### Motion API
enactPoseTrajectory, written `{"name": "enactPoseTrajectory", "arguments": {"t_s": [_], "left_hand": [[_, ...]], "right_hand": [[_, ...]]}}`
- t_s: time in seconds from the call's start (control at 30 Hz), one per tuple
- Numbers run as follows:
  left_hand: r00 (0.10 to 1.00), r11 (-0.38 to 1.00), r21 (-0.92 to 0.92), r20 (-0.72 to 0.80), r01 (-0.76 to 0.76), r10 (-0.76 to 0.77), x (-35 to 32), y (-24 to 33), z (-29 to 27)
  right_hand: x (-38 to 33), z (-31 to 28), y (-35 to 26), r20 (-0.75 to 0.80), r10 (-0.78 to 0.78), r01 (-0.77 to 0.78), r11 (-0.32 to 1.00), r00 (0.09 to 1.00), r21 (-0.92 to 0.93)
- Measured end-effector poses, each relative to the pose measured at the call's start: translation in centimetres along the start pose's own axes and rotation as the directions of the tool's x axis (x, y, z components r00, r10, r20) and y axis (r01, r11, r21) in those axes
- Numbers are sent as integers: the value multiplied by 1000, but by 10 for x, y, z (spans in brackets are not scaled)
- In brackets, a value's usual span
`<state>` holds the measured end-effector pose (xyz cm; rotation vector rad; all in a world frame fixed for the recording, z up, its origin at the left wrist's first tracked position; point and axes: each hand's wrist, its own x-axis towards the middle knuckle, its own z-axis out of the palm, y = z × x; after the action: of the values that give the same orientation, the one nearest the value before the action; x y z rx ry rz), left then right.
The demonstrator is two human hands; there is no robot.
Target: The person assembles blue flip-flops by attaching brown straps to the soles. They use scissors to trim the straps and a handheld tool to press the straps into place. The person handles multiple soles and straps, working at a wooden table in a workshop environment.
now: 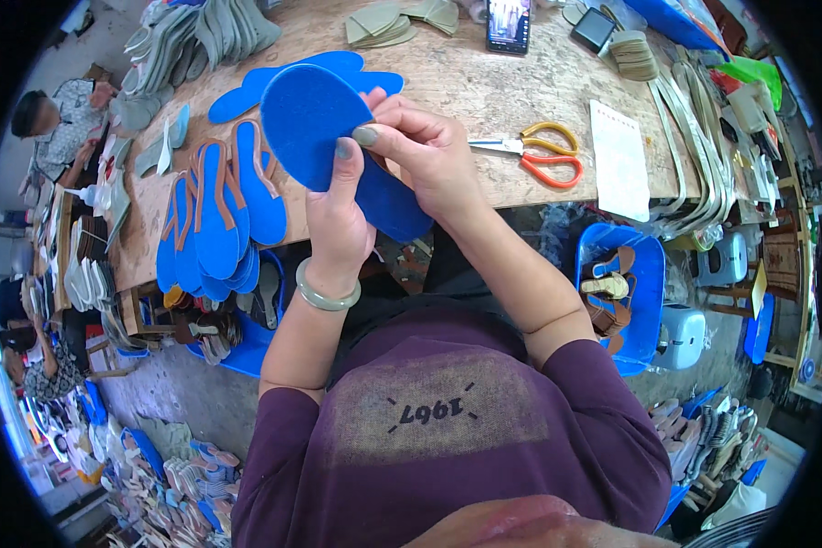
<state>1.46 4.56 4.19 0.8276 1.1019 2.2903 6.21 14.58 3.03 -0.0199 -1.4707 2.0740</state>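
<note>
A blue insole (306,114) is held tilted above the front edge of the worktable. My left hand (342,196) grips its middle, thumb on the blue face and fingers behind. My right hand (434,160) pinches the insole's right edge at the narrow part, thumb against the edge. A bit of brown shows under that hand, mostly hidden by the fingers. Left of my hands lies an overlapping pile of blue insoles with brown edging (217,215). More plain blue insoles (233,105) rest flat behind the held one. Scissors (534,155) with orange and yellow handles lie right of my right hand.
A white sheet (619,160) and long pale strips (694,137) occupy the table's right side. Along the back are a phone (509,26) and stacked grey pieces (379,26). Below right stands a blue bin (653,283) of sandals. Two people are at the left.
</note>
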Motion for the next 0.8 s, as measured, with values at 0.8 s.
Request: {"name": "enactPoseTrajectory", "arguments": {"t_s": [0.8], "left_hand": [[996, 997, -44, -64, -66, 63, -5, 14, -14]], "right_hand": [[-28, -1, -3, -34, 104, -109, 972, 994, -207]]}}
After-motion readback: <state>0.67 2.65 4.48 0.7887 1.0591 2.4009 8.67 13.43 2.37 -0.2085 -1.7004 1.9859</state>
